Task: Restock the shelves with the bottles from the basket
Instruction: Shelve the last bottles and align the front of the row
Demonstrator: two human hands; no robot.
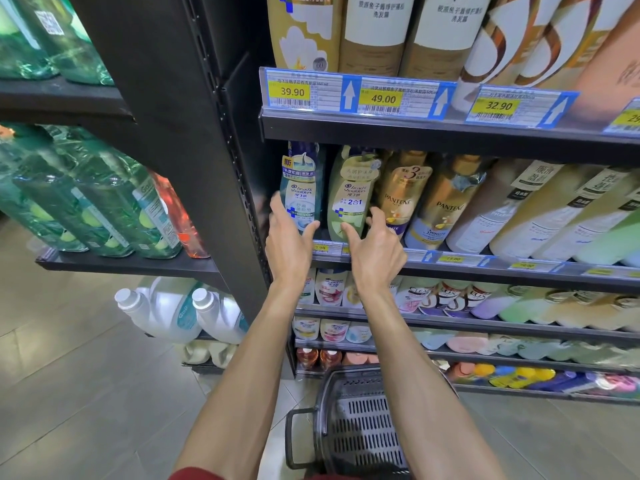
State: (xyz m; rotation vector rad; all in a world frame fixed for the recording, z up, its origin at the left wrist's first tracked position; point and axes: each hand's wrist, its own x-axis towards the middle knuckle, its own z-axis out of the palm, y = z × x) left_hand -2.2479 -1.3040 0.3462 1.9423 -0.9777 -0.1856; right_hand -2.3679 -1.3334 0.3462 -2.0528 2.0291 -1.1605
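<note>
A teal Head & Shoulders bottle (300,188) stands at the left end of the middle shelf (485,268). My left hand (289,237) holds its base, fingers on its left side and thumb on its lower front. Beside it stands a pale green Head & Shoulders bottle (351,192). My right hand (375,245) holds that one low down, thumb on the front and fingers between it and a gold Pantene bottle (401,188). The dark grey basket (356,427) sits on the floor below my arms; no bottle shows in its visible part.
A black upright post (207,150) bounds the shelf on the left, with green bottles (86,202) beyond it. The shelf above (433,133) carries price tags and tall bottles. Lower shelves (485,323) are packed with bottles. White jugs (180,310) stand low at left, above the tiled floor.
</note>
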